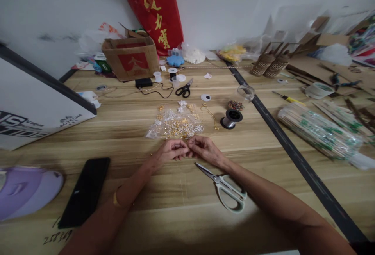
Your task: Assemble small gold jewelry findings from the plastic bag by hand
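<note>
My left hand [171, 150] and my right hand [205, 148] meet fingertip to fingertip on the wooden table [164, 208]. Both pinch something tiny that I cannot make out. Just beyond them lie small clear plastic bags of gold and silver beads and findings [175, 124]. A spool of clear thread [231, 118] stands to the right of the bags, with a thin gold chain [211, 115] beside it. White-handled scissors [225, 186] lie under my right wrist, blades toward the hands. A gold bangle sits on my left wrist.
A black phone [84, 190] lies at the left, a purple cap [26, 190] beside it. Black scissors [184, 88], small spools, a clear jar [246, 92] and a cardboard box [131, 57] stand farther back. Bundled sticks in plastic [319, 132] lie at the right.
</note>
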Demonstrator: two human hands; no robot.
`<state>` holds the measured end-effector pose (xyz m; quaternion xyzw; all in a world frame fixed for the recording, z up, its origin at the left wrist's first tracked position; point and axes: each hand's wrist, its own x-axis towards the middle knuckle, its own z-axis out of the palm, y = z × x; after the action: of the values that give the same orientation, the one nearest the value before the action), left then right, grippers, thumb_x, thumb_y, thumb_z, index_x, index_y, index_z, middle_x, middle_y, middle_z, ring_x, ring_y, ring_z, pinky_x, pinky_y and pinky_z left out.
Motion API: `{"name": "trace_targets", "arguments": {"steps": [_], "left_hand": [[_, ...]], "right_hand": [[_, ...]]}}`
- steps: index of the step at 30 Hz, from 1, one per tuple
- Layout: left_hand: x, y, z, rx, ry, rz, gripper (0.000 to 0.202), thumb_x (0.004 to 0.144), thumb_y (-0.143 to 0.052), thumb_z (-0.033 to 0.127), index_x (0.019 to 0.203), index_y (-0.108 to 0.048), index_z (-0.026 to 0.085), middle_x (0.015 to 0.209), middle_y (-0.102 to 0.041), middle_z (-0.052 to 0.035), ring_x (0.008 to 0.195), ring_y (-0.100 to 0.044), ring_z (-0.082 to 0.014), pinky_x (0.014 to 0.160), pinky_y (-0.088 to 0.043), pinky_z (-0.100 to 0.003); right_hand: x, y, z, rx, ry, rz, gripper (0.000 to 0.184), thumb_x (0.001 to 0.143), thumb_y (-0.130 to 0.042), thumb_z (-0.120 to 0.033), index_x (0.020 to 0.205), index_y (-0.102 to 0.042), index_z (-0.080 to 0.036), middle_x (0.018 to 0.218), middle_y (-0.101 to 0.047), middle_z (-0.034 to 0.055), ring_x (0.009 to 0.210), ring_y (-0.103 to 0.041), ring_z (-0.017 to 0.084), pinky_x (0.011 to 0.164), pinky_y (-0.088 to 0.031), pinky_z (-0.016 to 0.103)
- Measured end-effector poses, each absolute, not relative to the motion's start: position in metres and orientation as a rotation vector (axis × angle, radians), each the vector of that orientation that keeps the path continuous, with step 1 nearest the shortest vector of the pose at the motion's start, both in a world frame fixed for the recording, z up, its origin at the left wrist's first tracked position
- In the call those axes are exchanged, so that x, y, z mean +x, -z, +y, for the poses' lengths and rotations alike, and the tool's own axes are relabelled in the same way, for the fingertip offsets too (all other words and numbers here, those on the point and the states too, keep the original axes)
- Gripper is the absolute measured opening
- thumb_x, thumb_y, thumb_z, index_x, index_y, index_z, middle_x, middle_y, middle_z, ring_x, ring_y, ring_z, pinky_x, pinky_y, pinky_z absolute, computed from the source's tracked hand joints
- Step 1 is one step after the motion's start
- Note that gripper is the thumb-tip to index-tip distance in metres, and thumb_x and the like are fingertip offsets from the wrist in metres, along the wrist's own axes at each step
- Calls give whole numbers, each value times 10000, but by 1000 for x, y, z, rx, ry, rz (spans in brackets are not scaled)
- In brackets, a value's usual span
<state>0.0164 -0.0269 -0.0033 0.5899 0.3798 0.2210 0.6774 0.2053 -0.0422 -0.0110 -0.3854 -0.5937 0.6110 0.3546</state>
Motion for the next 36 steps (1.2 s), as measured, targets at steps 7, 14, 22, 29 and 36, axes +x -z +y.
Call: {"name": "trace_targets", "arguments": {"steps": [7, 14, 22, 29, 36], "left_hand": [[17, 1, -28, 1374, -534, 893, 297, 744, -640, 409, 785, -605, 116, 618, -571, 6, 552, -511, -77, 510, -396, -187], [16, -3, -29, 1376, -561, 897, 272, 764, -624, 383, 776, -600, 112, 624, -593, -4, 543, -524, -76, 515, -416, -185], [15, -3, -29, 1369, -585, 907, 233, 769, -619, 344, 750, -599, 112, 607, -589, 1, 533, -528, -80, 515, -422, -193], [17, -5, -30, 1399, -568, 905, 282, 787, -599, 383, 764, -606, 102, 603, -573, 0, 529, -510, -77, 502, -408, -190], [17, -2, -29, 1394, -582, 901, 284, 771, -618, 381, 738, -600, 100, 604, -568, 4, 535, -505, -73, 513, -406, -190]], "right_hand": [[204, 11, -42, -965, -1608, -1524, 325, 832, -579, -474, 809, -525, -154, 689, -616, 11, 576, -607, 109, 551, -477, 228], [205, 11, -43, -969, -1612, -1515, 320, 819, -596, -469, 822, -532, -156, 700, -628, 14, 577, -614, 112, 544, -477, 227], [205, 14, -42, -969, -1612, -1505, 307, 809, -610, -460, 836, -539, -163, 699, -631, 12, 579, -626, 124, 538, -481, 236], [204, 8, -43, -982, -1606, -1513, 316, 811, -610, -463, 818, -551, -153, 667, -635, 13, 562, -616, 118, 531, -470, 228], [203, 5, -44, -965, -1634, -1486, 328, 813, -607, -474, 812, -550, -150, 661, -634, 13, 563, -615, 117, 523, -459, 219]]}}
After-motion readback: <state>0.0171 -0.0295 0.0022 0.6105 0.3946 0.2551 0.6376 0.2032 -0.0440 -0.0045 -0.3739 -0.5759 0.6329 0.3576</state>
